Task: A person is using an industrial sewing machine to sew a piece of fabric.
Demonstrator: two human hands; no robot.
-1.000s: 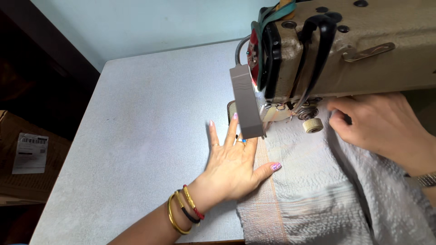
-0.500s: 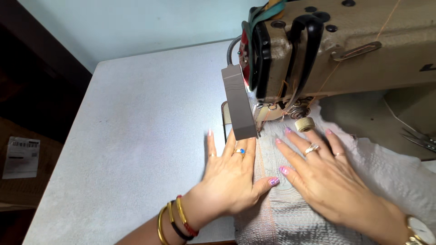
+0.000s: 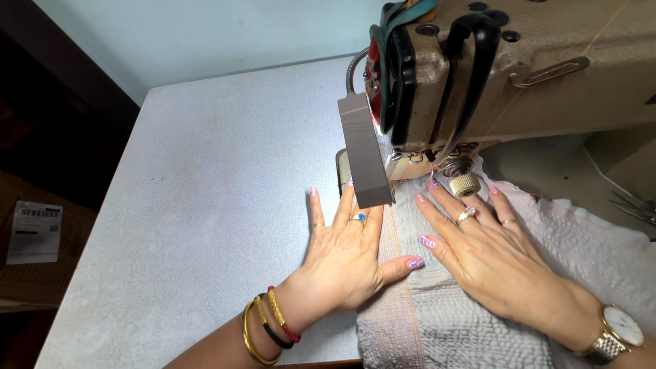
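Left hand (image 3: 345,256) and right hand (image 3: 488,256), both spread flat and gripping nothing, press the grey textured fabric (image 3: 471,321) beneath the sewing machine (image 3: 519,75); most fabric lies near, apparently unfed.

Counter (image 3: 205,191): pale grey, speckled, fills frame's left and centre.
On it: beige sewing machine (image 3: 547,75) upper right; grey textured fabric (image 3: 471,321) lower right.

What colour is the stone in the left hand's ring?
Blue, on a gold ring; head view.
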